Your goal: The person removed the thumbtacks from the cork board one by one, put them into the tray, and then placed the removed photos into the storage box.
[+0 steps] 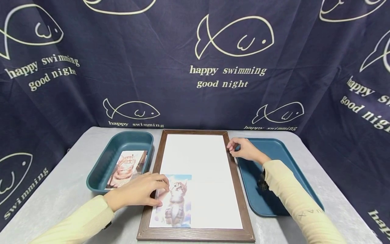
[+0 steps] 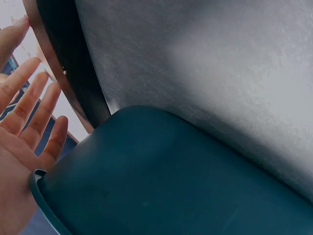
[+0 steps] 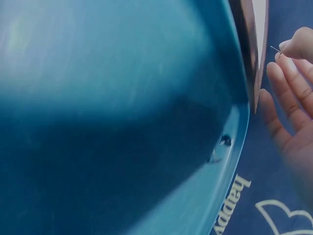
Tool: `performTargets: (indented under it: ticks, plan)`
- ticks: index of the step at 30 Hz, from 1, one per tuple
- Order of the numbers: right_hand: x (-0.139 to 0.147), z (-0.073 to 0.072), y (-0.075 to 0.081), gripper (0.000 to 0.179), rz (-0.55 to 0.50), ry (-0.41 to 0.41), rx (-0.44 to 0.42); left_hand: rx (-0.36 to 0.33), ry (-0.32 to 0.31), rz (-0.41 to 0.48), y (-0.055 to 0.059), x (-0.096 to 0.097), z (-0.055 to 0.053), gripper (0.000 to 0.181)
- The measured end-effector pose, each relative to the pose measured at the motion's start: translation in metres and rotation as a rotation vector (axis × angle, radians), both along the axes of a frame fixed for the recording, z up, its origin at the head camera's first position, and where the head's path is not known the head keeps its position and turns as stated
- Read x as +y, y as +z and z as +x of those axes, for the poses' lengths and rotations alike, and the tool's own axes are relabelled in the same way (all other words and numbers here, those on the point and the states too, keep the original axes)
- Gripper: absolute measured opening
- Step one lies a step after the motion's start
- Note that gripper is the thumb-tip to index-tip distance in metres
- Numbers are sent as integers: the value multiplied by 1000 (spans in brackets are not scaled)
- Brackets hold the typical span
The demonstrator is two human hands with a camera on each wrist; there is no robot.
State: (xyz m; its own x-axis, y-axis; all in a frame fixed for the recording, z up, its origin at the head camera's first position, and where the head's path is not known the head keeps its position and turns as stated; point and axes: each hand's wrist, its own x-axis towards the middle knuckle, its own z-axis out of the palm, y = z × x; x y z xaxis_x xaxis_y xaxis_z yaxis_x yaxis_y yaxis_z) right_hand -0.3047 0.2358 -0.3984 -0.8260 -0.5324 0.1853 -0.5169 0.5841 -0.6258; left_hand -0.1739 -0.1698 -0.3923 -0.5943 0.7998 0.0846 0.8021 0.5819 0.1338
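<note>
A wood-framed white board (image 1: 210, 162) lies in the middle of the table. A kitten picture card (image 1: 176, 208) covers its near left corner, lined up along the frame's inner edge. My left hand (image 1: 137, 191) reaches over the left side of the frame, thumb and fingers apart, fingertips on the card's left part. Beyond the right frame bar, over the blue tray's far left corner, my right hand (image 1: 246, 150) pinches a thin metal pin (image 3: 275, 49) between thumb and forefinger. The pin's head is hidden by the fingertips.
A teal bin (image 1: 111, 149) left of the board holds cat picture cards (image 1: 123, 169). On the right lies a shallow blue tray (image 1: 283, 156), with small dark pieces (image 3: 226, 140) near its edge. A dark blue fish-print cloth (image 1: 170, 67) hangs behind the grey table (image 1: 71, 166).
</note>
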Motion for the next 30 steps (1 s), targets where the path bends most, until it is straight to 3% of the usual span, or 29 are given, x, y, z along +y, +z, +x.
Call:
performTargets:
  ticks: [7,16,30]
  plan:
    - [8,10,10,16,-45,-38,26,0,3,1,0,0,0,34]
    - [37,-7,-16,17,-6,-147,-22,4,-4,4,0,0,0,34]
    - [46,-7,-22,18,-22,-163,-61,5,-15,9,1,0,0,34]
